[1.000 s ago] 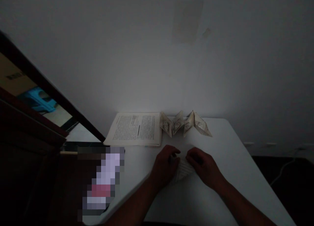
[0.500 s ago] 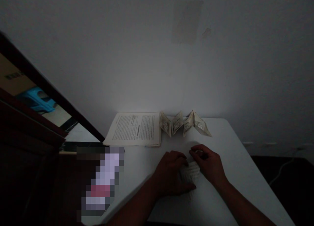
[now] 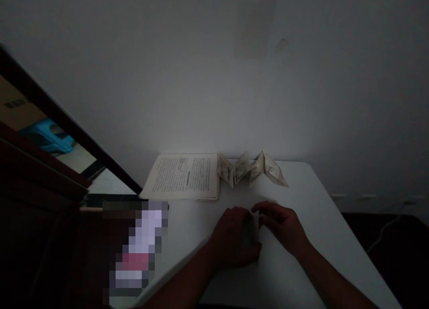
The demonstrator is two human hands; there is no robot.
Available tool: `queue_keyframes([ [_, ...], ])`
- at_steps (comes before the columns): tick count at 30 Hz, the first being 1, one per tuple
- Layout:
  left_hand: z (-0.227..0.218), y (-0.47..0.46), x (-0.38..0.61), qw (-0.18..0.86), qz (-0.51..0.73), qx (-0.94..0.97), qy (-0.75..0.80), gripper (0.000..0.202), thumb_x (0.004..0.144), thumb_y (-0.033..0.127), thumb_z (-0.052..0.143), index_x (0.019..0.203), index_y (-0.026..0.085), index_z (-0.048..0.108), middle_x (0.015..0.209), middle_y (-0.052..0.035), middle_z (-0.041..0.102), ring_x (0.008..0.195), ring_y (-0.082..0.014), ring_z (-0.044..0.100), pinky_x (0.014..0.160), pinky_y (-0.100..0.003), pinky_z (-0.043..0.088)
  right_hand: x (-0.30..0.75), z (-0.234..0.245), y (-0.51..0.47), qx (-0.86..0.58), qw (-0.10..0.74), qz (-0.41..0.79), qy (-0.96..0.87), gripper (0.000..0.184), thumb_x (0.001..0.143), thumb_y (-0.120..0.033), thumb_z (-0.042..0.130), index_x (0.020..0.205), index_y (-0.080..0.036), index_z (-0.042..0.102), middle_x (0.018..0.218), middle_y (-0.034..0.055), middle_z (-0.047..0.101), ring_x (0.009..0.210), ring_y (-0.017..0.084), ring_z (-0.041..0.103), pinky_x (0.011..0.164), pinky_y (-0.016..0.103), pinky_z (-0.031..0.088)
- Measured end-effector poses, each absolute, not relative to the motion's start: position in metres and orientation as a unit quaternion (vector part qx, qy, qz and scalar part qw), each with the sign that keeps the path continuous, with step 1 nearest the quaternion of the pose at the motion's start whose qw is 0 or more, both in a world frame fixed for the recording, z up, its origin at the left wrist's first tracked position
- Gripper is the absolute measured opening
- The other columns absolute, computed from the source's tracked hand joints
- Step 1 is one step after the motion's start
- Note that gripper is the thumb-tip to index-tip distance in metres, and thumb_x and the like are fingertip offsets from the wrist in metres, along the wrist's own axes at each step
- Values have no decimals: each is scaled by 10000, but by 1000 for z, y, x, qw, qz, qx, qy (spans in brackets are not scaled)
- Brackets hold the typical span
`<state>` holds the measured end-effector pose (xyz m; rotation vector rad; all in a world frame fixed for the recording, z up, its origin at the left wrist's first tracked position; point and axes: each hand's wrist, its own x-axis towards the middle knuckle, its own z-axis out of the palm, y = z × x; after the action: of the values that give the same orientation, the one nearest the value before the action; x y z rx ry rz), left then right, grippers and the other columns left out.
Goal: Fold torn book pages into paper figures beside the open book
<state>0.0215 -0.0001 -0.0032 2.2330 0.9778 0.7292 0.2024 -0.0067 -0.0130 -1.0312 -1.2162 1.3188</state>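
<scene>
Low over the table, my left hand (image 3: 233, 237) curls around a small folded piece of printed paper (image 3: 252, 231), thumb below and fingers above. My right hand (image 3: 279, 222) pinches the paper's upper right corner between thumb and forefinger. Much of the paper is hidden by the left hand, and the light is dim. Beyond my hands, several folded paper boats (image 3: 241, 167) made of printed pages stand in a zigzag row. To their left lies a stack of printed sheets (image 3: 182, 177).
The white table (image 3: 301, 210) stands against a grey wall (image 3: 187, 77). At the left rises a dark-framed mirror or opening (image 3: 70, 117) with a blue plastic thing (image 3: 50, 135) in it. A pixelated patch covers the table's left edge. A pale cable (image 3: 384, 231) hangs at the right.
The right hand has moved slightly left and now grips the paper's upper corner. The paper's visible part has become narrower and more upright between my hands.
</scene>
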Motion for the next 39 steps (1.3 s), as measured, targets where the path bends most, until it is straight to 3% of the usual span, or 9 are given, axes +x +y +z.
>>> queue_keyframes([
  [5, 3, 2, 18, 388, 306, 786, 370, 407, 641, 187, 637, 999, 178, 445, 924, -40, 553, 818, -178, 526, 746, -301, 431, 199, -14, -8, -392, 494, 554, -544, 278, 677, -192, 751, 940, -231, 670, 959, 32, 606, 844, 179, 612, 734, 290, 517],
  [11, 4, 2, 18, 394, 333, 769, 377, 390, 691, 225, 641, 1028, 181, 450, 948, -40, 566, 819, -170, 535, 744, -294, 428, 202, -20, -8, -378, 492, 531, -577, 313, 712, -166, 720, 1003, -257, 648, 1114, 50, 521, 922, 194, 594, 758, 308, 519],
  [30, 5, 3, 18, 396, 325, 765, 390, 402, 675, 210, 664, 1030, 198, 475, 942, -24, 587, 802, -164, 545, 728, -285, 441, 202, -17, -13, -400, 475, 520, -586, 355, 757, -150, 659, 1082, -262, 571, 1077, 44, 538, 832, 154, 604, 720, 270, 499],
  [39, 4, 3, 19, 390, 328, 768, 389, 394, 702, 247, 647, 1056, 189, 483, 961, -40, 590, 817, -168, 555, 731, -285, 447, 202, -19, -11, -390, 482, 526, -583, 356, 749, -188, 681, 1081, -245, 566, 1091, 56, 534, 886, 180, 597, 747, 294, 503],
])
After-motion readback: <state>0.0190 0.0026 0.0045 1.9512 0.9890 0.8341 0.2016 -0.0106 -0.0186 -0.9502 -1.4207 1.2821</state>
